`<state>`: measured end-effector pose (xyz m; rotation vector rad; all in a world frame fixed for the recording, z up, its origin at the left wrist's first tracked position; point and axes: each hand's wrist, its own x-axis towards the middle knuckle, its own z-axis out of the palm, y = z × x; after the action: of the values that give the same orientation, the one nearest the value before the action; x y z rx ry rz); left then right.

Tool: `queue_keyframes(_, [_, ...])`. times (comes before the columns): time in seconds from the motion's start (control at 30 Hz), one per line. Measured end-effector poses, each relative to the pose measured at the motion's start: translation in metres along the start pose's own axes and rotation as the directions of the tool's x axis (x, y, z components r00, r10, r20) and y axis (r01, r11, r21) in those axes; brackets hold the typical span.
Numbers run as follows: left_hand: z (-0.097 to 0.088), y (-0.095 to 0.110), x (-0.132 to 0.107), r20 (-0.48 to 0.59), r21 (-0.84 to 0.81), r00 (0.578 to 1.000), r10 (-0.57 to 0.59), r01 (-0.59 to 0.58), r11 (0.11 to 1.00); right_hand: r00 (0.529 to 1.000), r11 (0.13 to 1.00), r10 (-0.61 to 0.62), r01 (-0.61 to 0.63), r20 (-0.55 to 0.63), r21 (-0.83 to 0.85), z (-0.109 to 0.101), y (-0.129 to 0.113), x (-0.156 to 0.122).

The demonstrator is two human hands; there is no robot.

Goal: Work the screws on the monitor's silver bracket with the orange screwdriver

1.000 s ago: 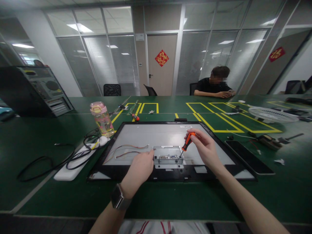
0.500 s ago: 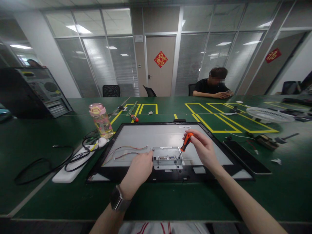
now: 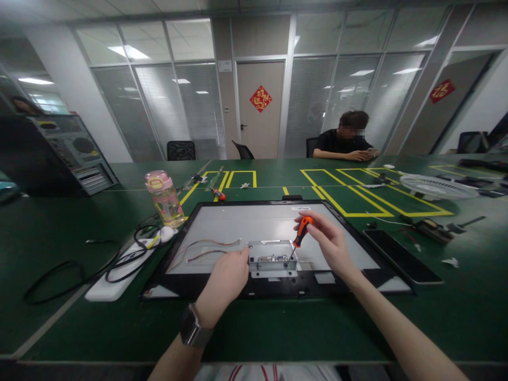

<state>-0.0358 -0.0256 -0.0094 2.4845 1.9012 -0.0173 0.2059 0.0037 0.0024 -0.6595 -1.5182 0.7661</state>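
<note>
The green counter (image 3: 254, 328) spans the frame and supports the flat display panel (image 3: 246, 219) at center, the computer case (image 3: 35, 153) at upper left, its exposed side showing a round dark part and pale slots, and the pink-lidded clear bottle (image 3: 164, 198) left of center, yellowish inside. The metal housing (image 3: 273, 247), containing a row of connectors, sits on the panel just below center; the left hand (image 3: 230, 270) touches its left edge, finger closure not determinable. The right hand's (image 3: 333, 241) fingers pinch the orange-black screwdriver (image 3: 304, 231), tilted, tip at the housing's right end.
</note>
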Motion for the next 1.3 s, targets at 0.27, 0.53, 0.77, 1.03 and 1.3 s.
queue_keyframes(0.27, [-0.001,0.001,0.000,0.019,0.001,1.000,-0.013,0.013,1.000,0.997,0.997,0.008,-0.014,-0.071,-0.075,0.001,0.001,0.002])
queue_keyframes(0.53, [0.001,0.000,0.000,0.014,-0.001,1.000,-0.013,0.013,1.000,0.987,0.999,0.015,-0.020,-0.159,-0.032,-0.002,0.014,0.005])
queue_keyframes(0.77, [0.002,0.000,0.000,0.000,0.001,1.000,0.002,-0.002,1.000,0.999,0.999,0.053,-0.053,-0.003,0.010,-0.003,0.001,0.003])
queue_keyframes(1.03, [0.002,0.001,0.000,0.010,0.008,1.000,-0.009,0.009,1.000,0.998,0.988,-0.044,0.036,-0.053,-0.150,0.000,-0.004,0.003])
queue_keyframes(1.3, [0.005,0.000,0.001,-0.014,0.001,1.000,-0.004,0.004,1.000,1.000,0.990,-0.012,0.016,0.026,-0.141,-0.006,-0.010,0.004])
